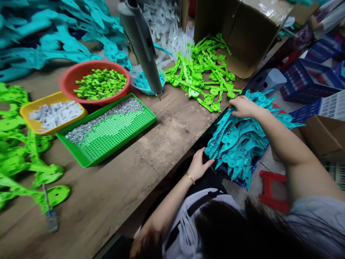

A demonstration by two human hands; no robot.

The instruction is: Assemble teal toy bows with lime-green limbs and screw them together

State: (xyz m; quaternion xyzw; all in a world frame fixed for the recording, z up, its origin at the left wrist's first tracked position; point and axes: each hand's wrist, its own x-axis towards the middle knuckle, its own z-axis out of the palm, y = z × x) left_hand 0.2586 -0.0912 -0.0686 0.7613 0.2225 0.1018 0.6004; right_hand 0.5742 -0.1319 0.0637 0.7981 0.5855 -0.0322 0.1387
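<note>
A thick pile of teal plastic parts (238, 138), long and pointed, rests in a blue crate (254, 163) beside the table. At the pile's far left corner my right hand (242, 107) has its fingers curled closed on the end of a teal part. My left hand (199, 164), with a bracelet at the wrist, is against the near left edge of the pile. Its thumb and fingers are spread apart, touching the part ends there.
Bright green plastic parts (199, 77) lie near an open cardboard box (229, 32). A power screwdriver (145, 46) hangs above the table (151, 151). Left stand a green screw tray (118, 138), a red bowl (66, 82) and a yellow tray (29, 111). A red stool (272, 190) is below right.
</note>
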